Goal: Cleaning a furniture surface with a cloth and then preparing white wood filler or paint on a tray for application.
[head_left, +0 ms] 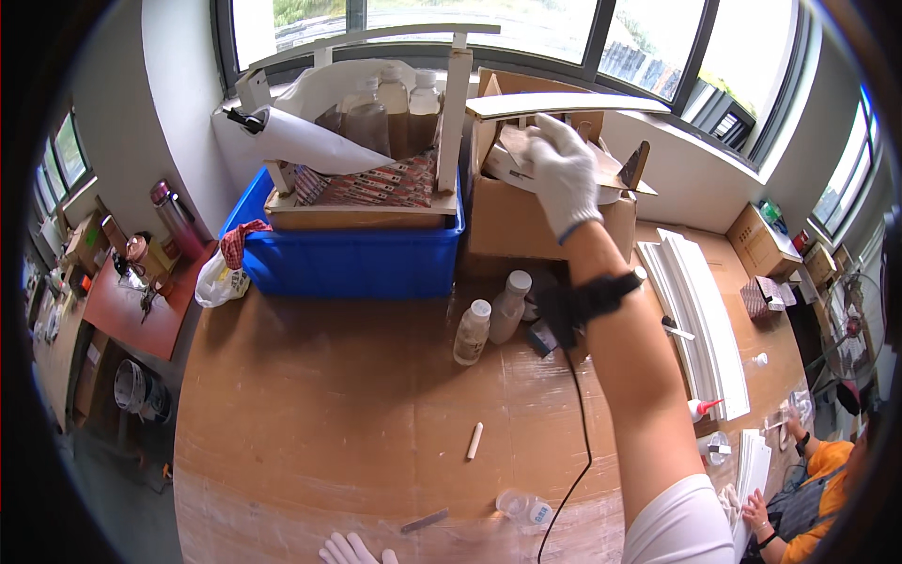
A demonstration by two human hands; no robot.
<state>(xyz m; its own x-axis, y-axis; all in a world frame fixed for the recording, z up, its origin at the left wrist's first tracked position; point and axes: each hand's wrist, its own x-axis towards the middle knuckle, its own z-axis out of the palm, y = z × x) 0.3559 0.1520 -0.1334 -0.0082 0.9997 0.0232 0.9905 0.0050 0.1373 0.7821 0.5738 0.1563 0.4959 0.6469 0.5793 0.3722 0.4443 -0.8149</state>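
My right hand point(567, 179), in a white knit glove, reaches over the cardboard box point(512, 221) at the back. Its fingers are extended and apart, with the tips at the lower edge of a long white strip point(587, 101) lying across the box top; no firm grip shows. Brown and white pieces point(512, 160) lie inside the box beside the hand. My left hand point(352, 549), gloved too, shows only its fingers at the lower edge, spread on the table. Near it lie a flat metal strip point(425, 521) and a clear plastic cup point(523, 509).
A blue crate point(357, 258) holding bottles stands back left. Two bottles point(473, 332) stand mid-table; a white stick point(475, 441) lies nearer. Long white strips point(700, 324) and a red-tipped glue bottle point(701, 408) are at right. A black cable point(588, 423) hangs from my wrist. A co-worker point(817, 489) sits at lower right.
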